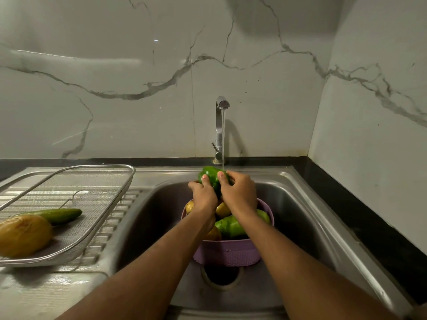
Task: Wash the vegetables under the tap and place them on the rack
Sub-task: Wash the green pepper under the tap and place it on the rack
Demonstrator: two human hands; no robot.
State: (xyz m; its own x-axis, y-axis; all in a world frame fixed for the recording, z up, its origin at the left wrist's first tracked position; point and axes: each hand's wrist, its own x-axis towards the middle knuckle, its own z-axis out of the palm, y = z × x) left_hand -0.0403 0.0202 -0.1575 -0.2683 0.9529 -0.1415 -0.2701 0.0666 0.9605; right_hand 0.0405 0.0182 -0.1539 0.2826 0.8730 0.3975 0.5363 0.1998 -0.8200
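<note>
A green bell pepper is held under the running tap, above the sink. My left hand and my right hand both grip it, thumbs pressed on its top. Water streams down onto its right side. Below my hands a purple colander stands in the sink, holding another green pepper and yellow potatoes. On the left, the wire-mesh rack lies on the drainboard with a cucumber and a potato on it.
The steel sink basin has a drain opening just in front of the colander. A ribbed drainboard lies under the rack. A marble wall stands behind, and a black counter strip runs along the right.
</note>
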